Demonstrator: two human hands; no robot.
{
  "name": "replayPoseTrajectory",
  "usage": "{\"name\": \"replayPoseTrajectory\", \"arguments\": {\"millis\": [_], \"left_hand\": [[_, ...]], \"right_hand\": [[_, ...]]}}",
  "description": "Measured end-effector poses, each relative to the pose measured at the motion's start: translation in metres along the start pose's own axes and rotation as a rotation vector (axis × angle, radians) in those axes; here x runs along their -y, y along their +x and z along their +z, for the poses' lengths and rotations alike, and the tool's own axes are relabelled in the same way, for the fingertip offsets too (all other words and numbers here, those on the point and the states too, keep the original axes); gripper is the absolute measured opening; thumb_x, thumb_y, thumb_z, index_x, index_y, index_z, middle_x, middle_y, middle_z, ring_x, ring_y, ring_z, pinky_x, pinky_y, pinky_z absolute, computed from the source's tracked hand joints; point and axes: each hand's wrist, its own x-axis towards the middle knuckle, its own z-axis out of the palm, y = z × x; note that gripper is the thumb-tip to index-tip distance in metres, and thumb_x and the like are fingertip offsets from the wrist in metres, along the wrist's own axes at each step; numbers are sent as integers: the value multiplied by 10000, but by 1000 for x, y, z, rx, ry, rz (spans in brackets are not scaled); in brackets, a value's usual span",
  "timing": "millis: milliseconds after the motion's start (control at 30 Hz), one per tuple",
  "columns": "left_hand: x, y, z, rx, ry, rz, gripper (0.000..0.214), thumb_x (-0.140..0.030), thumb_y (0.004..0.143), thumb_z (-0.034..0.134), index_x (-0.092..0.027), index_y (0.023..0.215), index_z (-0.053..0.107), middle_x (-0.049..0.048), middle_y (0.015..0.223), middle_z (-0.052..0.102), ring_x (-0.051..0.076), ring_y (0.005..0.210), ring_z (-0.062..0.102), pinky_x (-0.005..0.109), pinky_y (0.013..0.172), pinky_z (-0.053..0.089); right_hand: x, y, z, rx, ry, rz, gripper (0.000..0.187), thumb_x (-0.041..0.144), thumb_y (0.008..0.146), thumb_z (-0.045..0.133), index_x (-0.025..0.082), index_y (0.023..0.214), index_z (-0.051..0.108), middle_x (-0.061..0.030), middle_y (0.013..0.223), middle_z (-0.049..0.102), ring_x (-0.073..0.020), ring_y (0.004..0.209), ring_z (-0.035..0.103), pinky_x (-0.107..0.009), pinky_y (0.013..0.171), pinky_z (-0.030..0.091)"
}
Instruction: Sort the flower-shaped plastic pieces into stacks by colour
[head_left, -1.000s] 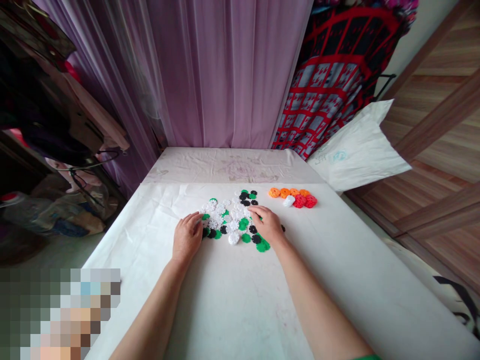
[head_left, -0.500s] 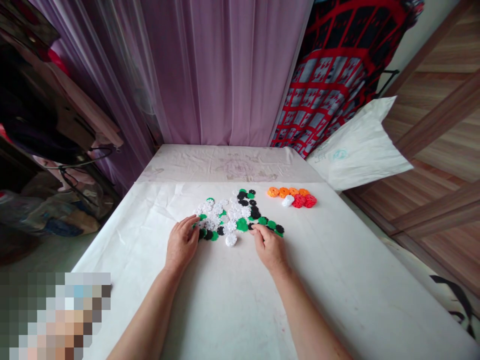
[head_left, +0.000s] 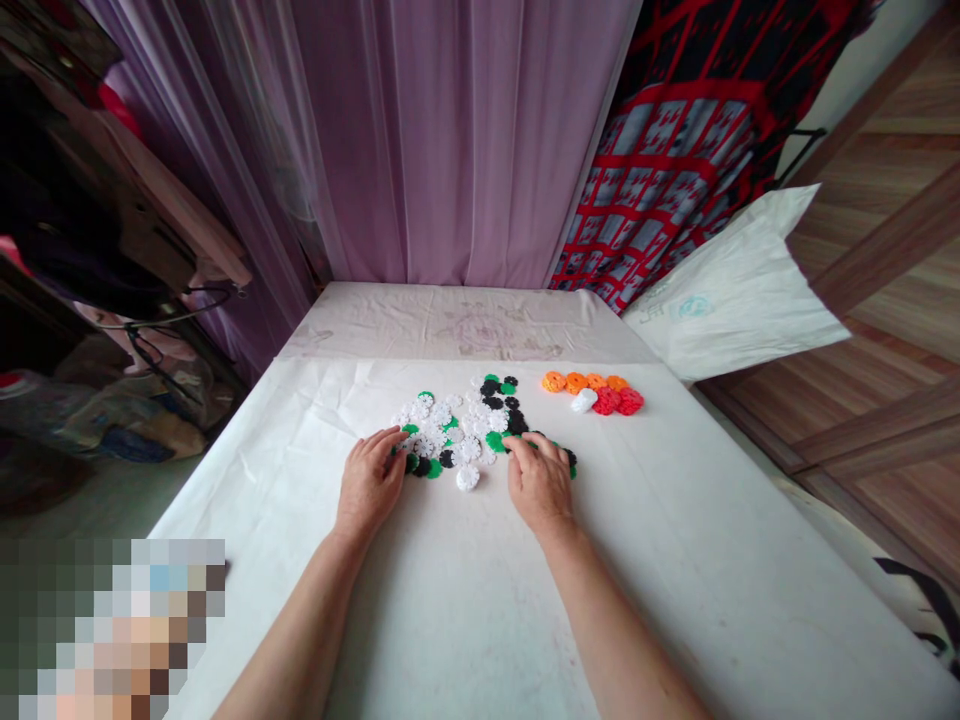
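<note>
A loose pile of notched plastic discs lies flat on the table, with white discs (head_left: 429, 438) in the middle and green and black ones around them. Against the pile's left side rests my left hand (head_left: 371, 478), its fingers reaching over the edge discs and slightly apart. My right hand (head_left: 538, 482) lies palm down with spread fingers over green and black discs at the right, hiding most of them. Just left of its fingertips is a green disc (head_left: 494, 442). Black discs (head_left: 516, 421) sit beyond it. Between the hands, a small white stack (head_left: 468, 479) stands nearest me.
Farther right lie stacks of orange discs (head_left: 576, 383), red discs (head_left: 619, 401) and a white stack (head_left: 584, 401). The pale-covered table (head_left: 465, 600) runs back to a purple curtain (head_left: 442, 150). A white sack (head_left: 750, 285) stands at its right edge.
My right hand's fingers have gone from a pinch near a black disc to spread over the green and black row. My left hand has barely moved. The view has shifted slightly.
</note>
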Motion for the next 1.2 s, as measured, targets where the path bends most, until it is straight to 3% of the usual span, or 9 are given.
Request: {"name": "replayPoseTrajectory", "arguments": {"millis": [100, 267, 500, 733, 933, 1200], "left_hand": [[-1, 1, 0, 10, 19, 12, 301, -309, 905, 472, -235, 1101, 688, 75, 1220, 712, 243, 1118, 651, 435, 1000, 491], [-2, 2, 0, 1, 42, 33, 301, -319, 920, 463, -228, 1090, 694, 82, 1214, 713, 247, 1117, 656, 430, 988, 497], [-2, 2, 0, 25, 46, 18, 297, -314, 917, 466, -238, 1089, 695, 77, 1221, 711, 252, 1142, 644, 457, 1019, 476], [-2, 3, 1, 13, 36, 35, 292, -300, 919, 471, -219, 1087, 695, 88, 1212, 714, 254, 1133, 647, 456, 1009, 479], [-1, 1, 4, 0, 34, 35, 272, -294, 928, 480, -243, 1086, 695, 68, 1215, 713, 253, 1144, 639, 477, 1021, 475], [2, 2, 5, -4, 28, 55, 257, -291, 922, 494, -250, 1075, 697, 69, 1198, 719, 250, 1131, 647, 468, 1007, 482]], "right_hand": [[-4, -4, -2, -55, -11, 30, 305, 127, 900, 459, 229, 1077, 686, -74, 969, 748, -247, 1088, 576, -383, 877, 384], [4, -2, -2, 59, 57, -110, 363, 94, 880, 464, 250, 1133, 673, -57, 945, 759, -256, 1170, 550, -408, 941, 354], [1, -1, -2, -18, 21, 12, 280, 126, 889, 502, 241, 1072, 681, -61, 1031, 752, -264, 1123, 554, -415, 910, 348], [17, 7, -11, 105, -20, -30, 155, 315, 857, 658, 267, 991, 720, -59, 1032, 696, -254, 975, 522, -381, 819, 367], [22, 10, -15, 199, -52, 17, 175, 319, 859, 661, 281, 1015, 730, -53, 1065, 664, -244, 1005, 510, -370, 821, 357], [20, 10, -8, 194, -52, 26, 141, 320, 851, 676, 255, 974, 705, -59, 1053, 685, -255, 1007, 532, -378, 831, 370]]}}
